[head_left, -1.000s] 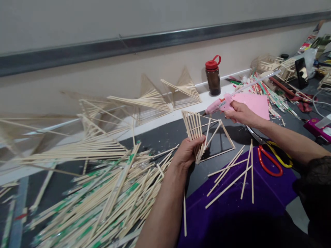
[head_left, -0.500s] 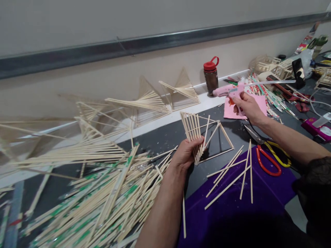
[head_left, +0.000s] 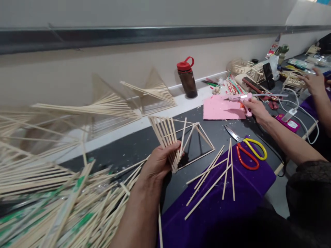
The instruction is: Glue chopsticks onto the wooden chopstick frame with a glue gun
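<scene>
My left hand (head_left: 162, 156) is closed around a small frame of wooden sticks (head_left: 169, 132), the thumb pressed over its row of parallel sticks. The frame's open triangular end points right, over the dark table. In my right hand (head_left: 257, 108) is a pink hot glue gun (head_left: 240, 98), its nozzle pointing left above a pink sheet (head_left: 218, 108) and a clear glue stick jutting from its rear. Several loose sticks (head_left: 209, 191) lie on the purple cloth (head_left: 250, 186) in front of me. Scissors (head_left: 248, 151) with red and yellow handles rest between the cloth and the right arm.
A heap of wooden sticks (head_left: 85, 206) in green-marked wrappers spreads at the left. Twisted stick models (head_left: 103, 106) stand along the wall beside a red-capped bottle (head_left: 187, 81). A purple power strip (head_left: 287, 124) with white cable sits right. Another person's hand (head_left: 314, 82) works at far right.
My view has swung to the right, bringing another person's hands into sight. The glue gun has lowered toward the pink sheet. My left hand still grips the stick frame.
</scene>
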